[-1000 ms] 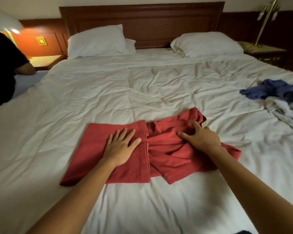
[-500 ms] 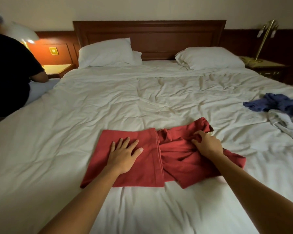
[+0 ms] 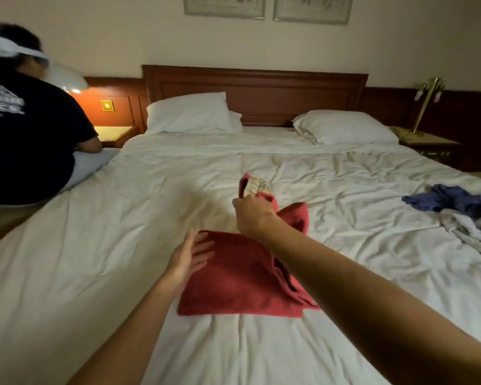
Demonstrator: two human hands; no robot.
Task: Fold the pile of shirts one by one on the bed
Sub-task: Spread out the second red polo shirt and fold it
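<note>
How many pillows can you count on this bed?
3: the left pillow by the headboard, a second pillow peeking from behind it, and the right pillow. Others may be hidden behind.

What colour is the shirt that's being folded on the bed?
The shirt is plain red; it shows best in the head view.

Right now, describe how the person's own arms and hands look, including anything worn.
Both are bare. The left hand and right hand show no gloves, watch or bracelet, and no sleeves come into view. No markings are visible in this dim light.
</note>
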